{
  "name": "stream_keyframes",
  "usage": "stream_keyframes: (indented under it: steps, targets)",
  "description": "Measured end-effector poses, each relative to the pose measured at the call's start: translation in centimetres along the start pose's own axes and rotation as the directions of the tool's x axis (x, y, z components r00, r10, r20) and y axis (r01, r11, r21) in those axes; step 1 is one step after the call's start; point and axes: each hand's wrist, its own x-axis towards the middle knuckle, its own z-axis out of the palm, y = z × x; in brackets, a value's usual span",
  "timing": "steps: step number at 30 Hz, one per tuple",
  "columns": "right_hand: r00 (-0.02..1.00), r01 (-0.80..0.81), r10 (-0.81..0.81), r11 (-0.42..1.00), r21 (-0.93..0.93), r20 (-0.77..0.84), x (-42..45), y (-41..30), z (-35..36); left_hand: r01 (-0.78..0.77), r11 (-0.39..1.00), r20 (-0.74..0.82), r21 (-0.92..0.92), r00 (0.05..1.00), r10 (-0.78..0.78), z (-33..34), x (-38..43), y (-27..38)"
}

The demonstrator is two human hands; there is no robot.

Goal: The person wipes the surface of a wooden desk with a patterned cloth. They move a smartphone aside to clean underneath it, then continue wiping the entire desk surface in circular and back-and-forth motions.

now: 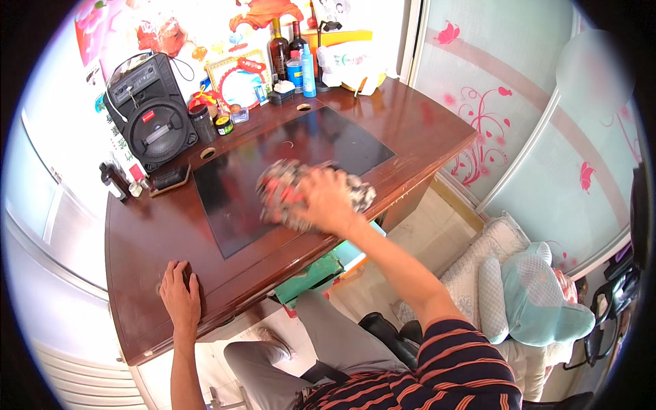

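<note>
Under my right hand [328, 200] is a bunched, patterned cloth [282, 192] in black, white and red, pressed on the desktop. Both the hand and the cloth are blurred. The cloth lies across the front part of a black inset panel [225, 205] in a dark red wooden desk [148, 241]. My left hand [181, 293] rests on the desk near its front left edge, fingers a little apart, holding nothing. What lies directly under its palm is hidden.
A black portable speaker [156, 113] stands at the back left, near a dark case [170, 178] and small bottles. Wine bottles [279, 51], a blue spray bottle [308, 72] and a white plastic bag [348, 61] line the back. Below the front edge are green boxes [310, 277].
</note>
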Motion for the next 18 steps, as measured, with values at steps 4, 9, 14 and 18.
stream_keyframes:
  steps: [4,9,14,18]
  targets:
    - [0.963,0.269,-0.265,0.928,0.258,-0.052,-5.2,-0.6,-3.3,-0.021,1.0,-0.045,-0.022,0.999,0.02,0.0,-0.4,-0.5]
    - [0.972,-0.201,0.182,0.973,-0.117,-0.151,-5.2,11.0,-3.6,-0.03,0.999,-0.086,-0.034,0.996,0.027,0.2,-0.2,0.1]
    - [0.944,-0.299,0.239,0.911,-0.285,-0.228,-1.0,6.2,-0.2,-0.027,0.999,-0.099,-0.032,0.995,0.024,0.4,0.2,0.9]
    - [0.978,0.154,-0.142,0.985,0.071,-0.151,-0.6,-7.5,-0.2,-0.065,0.994,-0.161,-0.082,0.986,0.052,0.0,-0.1,0.5]
